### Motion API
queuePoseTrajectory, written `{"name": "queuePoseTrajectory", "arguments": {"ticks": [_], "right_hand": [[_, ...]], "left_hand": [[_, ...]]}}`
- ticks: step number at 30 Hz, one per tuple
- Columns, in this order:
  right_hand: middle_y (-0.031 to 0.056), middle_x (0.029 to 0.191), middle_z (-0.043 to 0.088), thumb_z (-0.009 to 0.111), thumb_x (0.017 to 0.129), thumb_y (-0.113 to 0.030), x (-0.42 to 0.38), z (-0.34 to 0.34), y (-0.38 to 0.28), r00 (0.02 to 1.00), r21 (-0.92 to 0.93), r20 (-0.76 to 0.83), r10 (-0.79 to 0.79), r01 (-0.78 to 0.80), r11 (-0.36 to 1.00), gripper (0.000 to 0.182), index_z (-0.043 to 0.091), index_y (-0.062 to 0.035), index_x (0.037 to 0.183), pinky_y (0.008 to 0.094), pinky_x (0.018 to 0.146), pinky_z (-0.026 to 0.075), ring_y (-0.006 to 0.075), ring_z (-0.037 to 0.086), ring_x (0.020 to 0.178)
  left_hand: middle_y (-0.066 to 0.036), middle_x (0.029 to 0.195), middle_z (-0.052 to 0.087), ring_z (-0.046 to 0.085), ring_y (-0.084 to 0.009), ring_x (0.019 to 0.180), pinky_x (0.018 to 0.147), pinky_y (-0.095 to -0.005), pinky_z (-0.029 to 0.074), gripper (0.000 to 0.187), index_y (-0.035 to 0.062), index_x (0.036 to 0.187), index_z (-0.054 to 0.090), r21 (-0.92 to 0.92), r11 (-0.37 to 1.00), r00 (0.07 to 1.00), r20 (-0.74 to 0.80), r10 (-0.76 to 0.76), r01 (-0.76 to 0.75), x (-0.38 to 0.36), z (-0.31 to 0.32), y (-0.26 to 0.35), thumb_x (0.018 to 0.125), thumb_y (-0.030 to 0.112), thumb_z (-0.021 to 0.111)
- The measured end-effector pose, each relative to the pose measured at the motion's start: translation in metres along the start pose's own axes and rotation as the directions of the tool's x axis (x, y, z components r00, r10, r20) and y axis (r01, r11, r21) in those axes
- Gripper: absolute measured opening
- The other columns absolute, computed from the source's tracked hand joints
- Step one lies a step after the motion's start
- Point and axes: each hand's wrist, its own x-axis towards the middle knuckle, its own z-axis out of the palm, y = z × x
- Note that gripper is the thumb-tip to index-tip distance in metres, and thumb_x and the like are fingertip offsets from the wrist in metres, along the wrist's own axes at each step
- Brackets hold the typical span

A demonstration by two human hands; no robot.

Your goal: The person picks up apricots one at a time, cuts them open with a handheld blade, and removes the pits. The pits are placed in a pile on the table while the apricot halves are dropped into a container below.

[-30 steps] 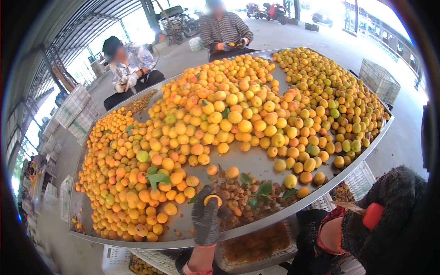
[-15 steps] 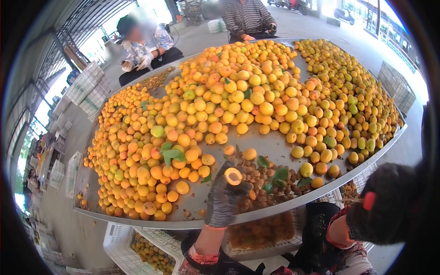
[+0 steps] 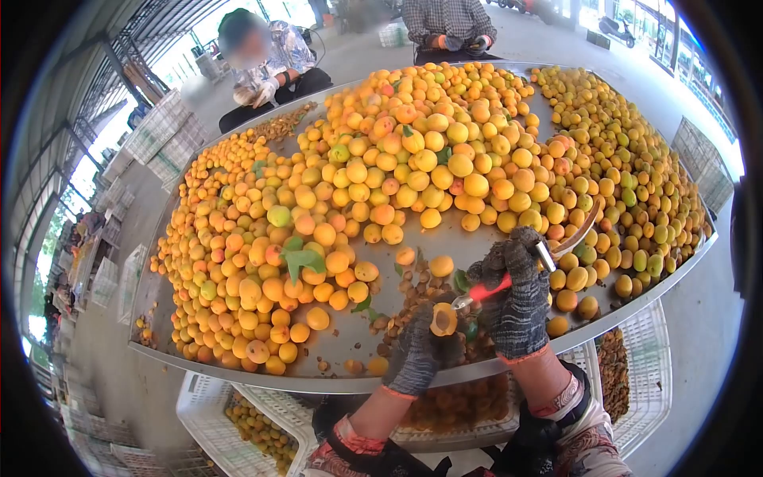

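Observation:
My left hand (image 3: 412, 354), in a dark knitted glove, is closed around a cut apricot half (image 3: 443, 320) whose face is turned up. My right hand (image 3: 518, 300), gloved alike, grips a red-handled metal tool (image 3: 493, 287). The tool's bright tip reaches the edge of the apricot half. From the other side of that fist a curved metal piece (image 3: 579, 230) sticks out to the upper right. Below and around both hands lie brown pits (image 3: 397, 324) and a few green leaves on the metal table (image 3: 338, 350).
A large heap of apricots (image 3: 413, 151) covers much of the table. Smaller greenish ones (image 3: 628, 167) lie on the right. White crates (image 3: 648, 374) stand under the near edge. Two people sit across, one in a checked shirt (image 3: 449, 22).
My right hand has come up from the lower right over the table with the red-handled tool. My left hand has shifted slightly right with the apricot half, now at the tool's tip.

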Motion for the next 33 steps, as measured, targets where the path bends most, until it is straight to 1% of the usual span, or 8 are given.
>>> {"name": "queuePoseTrajectory", "arguments": {"ticks": [8, 15, 17, 21, 24, 26, 30, 33], "right_hand": [[0.0, 0.075, 0.048, 0.058, 0.082, -0.007, -0.006, -0.013, 0.013, 0.994, -0.324, 0.089, -0.07, 0.095, 0.941, 0.021, 0.049, -0.0107, 0.1, 0.0228, 0.057, 0.043, 0.0106, 0.047, 0.064], [-0.0039, 0.075, 0.049, 0.059, 0.081, -0.01, 0.006, -0.027, 0.04, 0.992, -0.178, 0.049, -0.119, 0.126, 0.976, 0.021, 0.051, -0.0138, 0.1, 0.0226, 0.055, 0.042, 0.0084, 0.048, 0.066], [-0.006, 0.073, 0.048, 0.061, 0.08, -0.015, 0.004, -0.018, 0.037, 0.98, 0.23, -0.074, 0.184, -0.163, 0.959, 0.022, 0.051, -0.0167, 0.099, 0.0231, 0.054, 0.041, 0.0078, 0.047, 0.063], [-0.0064, 0.07, 0.048, 0.063, 0.079, -0.018, 0.009, -0.028, 0.044, 0.97, 0.219, 0.046, 0.237, -0.241, 0.945, 0.022, 0.051, -0.0184, 0.097, 0.0234, 0.05, 0.04, 0.0078, 0.046, 0.059], [-0.0058, 0.066, 0.046, 0.063, 0.079, -0.019, 0.008, -0.024, 0.044, 0.978, 0.149, 0.046, 0.204, -0.209, 0.967, 0.021, 0.051, -0.019, 0.096, 0.0238, 0.047, 0.038, 0.0078, 0.045, 0.056], [-0.0003, 0.078, 0.046, 0.049, 0.085, -0.014, 0.002, -0.025, 0.046, 0.951, 0.237, 0.203, 0.235, -0.281, 0.93, 0.017, 0.046, -0.0108, 0.102, 0.0263, 0.058, 0.039, 0.0106, 0.046, 0.069], [0.0008, 0.08, 0.046, 0.051, 0.084, -0.015, 0.004, -0.024, 0.046, 0.949, 0.166, 0.237, 0.209, -0.252, 0.953, 0.019, 0.047, -0.0085, 0.102, 0.0269, 0.063, 0.039, 0.0111, 0.046, 0.076], [-0.0028, 0.064, 0.045, 0.061, 0.079, -0.013, 0.024, -0.039, 0.046, 0.97, -0.309, 0.175, -0.169, 0.217, 0.926, 0.024, 0.05, -0.012, 0.1, 0.021, 0.041, 0.034, 0.008, 0.041, 0.049]], "left_hand": [[-0.009, 0.088, 0.06, 0.059, -0.0186, 0.077, 0.067, -0.0293, 0.048, 0.02, 0.0007, 0.098, 0.053, -0.737, 0.645, 0.943, -0.03, -0.33, 0.203, 0.005, 0.012, 0.013, 0.08, 0.01, 0.057], [-0.016, 0.097, 0.057, 0.055, -0.0242, 0.089, 0.083, -0.0323, 0.043, 0.023, -0.0011, 0.105, 0.049, -0.64, 0.731, 0.921, -0.093, -0.379, 0.236, -0.003, 0.029, -0.018, 0.085, 0.009, 0.05], [-0.023, 0.114, 0.049, 0.048, -0.0317, 0.106, 0.094, -0.0375, 0.036, 0.037, -0.0019, 0.121, 0.041, 0.063, 0.986, 0.913, -0.372, 0.169, -0.157, -0.005, 0.049, -0.04, 0.093, 0.021, 0.033], [-0.022, 0.112, 0.05, 0.05, -0.0309, 0.104, 0.091, -0.037, 0.039, 0.038, -0.0006, 0.121, 0.041, -0.21, 0.975, 0.967, -0.253, 0.019, -0.074, -0.001, 0.036, -0.033, 0.09, 0.022, 0.041], [-0.012, 0.103, 0.055, 0.057, -0.024, 0.086, 0.082, -0.0392, 0.045, 0.027, 0.0018, 0.11, 0.047, -0.689, 0.692, 0.959, 0.017, -0.283, 0.216, 0.016, 0.036, -0.036, 0.088, 0.017, 0.047], [-0.009, 0.093, 0.057, 0.058, -0.0213, 0.079, 0.068, -0.034, 0.05, 0.03, 0.0058, 0.105, 0.05, -0.822, -0.413, 0.67, 0.563, -0.485, 0.392, 0.027, 0.013, -0.002, 0.086, 0.029, 0.053], [-0.006, 0.086, 0.058, 0.057, -0.0192, 0.075, 0.061, -0.0284, 0.05, 0.036, 0.0086, 0.101, 0.052, -0.932, -0.217, 0.656, 0.358, -0.664, 0.289, 0.033, 0.02, -0.01, 0.083, 0.04, 0.055], [-0.005, 0.087, 0.058, 0.058, -0.0184, 0.074, 0.059, -0.0297, 0.05, 0.036, 0.0083, 0.101, 0.053, -0.925, -0.238, 0.659, 0.378, -0.65, 0.295, 0.033, 0.022, -0.016, 0.083, 0.04, 0.054]]}}
